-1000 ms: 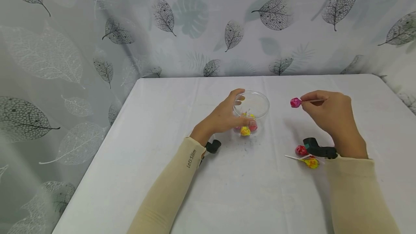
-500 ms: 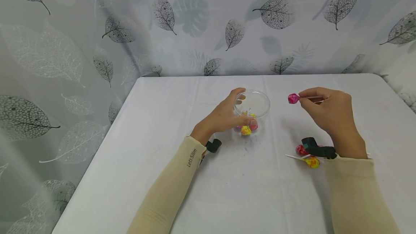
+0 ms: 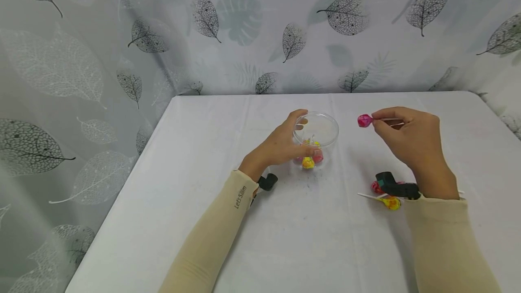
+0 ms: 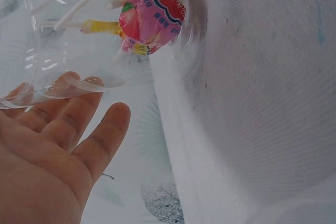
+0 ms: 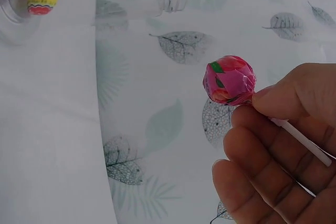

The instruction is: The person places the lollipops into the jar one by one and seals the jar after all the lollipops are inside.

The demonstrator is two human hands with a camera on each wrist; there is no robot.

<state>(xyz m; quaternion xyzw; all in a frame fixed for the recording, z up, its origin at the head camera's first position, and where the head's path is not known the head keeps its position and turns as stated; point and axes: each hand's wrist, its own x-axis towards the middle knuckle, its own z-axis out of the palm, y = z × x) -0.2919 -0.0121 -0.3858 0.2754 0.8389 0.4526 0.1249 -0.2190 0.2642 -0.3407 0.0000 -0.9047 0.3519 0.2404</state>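
Observation:
My left hand (image 3: 281, 145) grips a clear plastic jar (image 3: 336, 137) on the white table, thumb on the near side and fingers behind. Inside lie several wrapped lollipops, among them a yellow one (image 3: 308, 163) and a pink one (image 4: 153, 17). The jar's mouth is uncovered. To its right, raised above the table, my right hand (image 3: 413, 139) pinches a pink lollipop (image 3: 364, 120) between thumb and index finger, just behind the candy. Its white stick (image 5: 304, 142) runs back across the palm, with the candy end pointing left toward the jar.
Below the right wrist, a red lollipop (image 3: 376, 187) and a yellow lollipop (image 3: 392, 202) lie on the white tablecloth (image 3: 309, 243), partly hidden by the dark wrist camera (image 3: 395, 187). A leaf-patterned curtain (image 3: 244, 21) hangs behind and to the left of the table.
My right hand has risen slightly and shifted a little left with the pink lollipop, nearer the jar. The left hand keeps its hold on the jar, practically unmoved.

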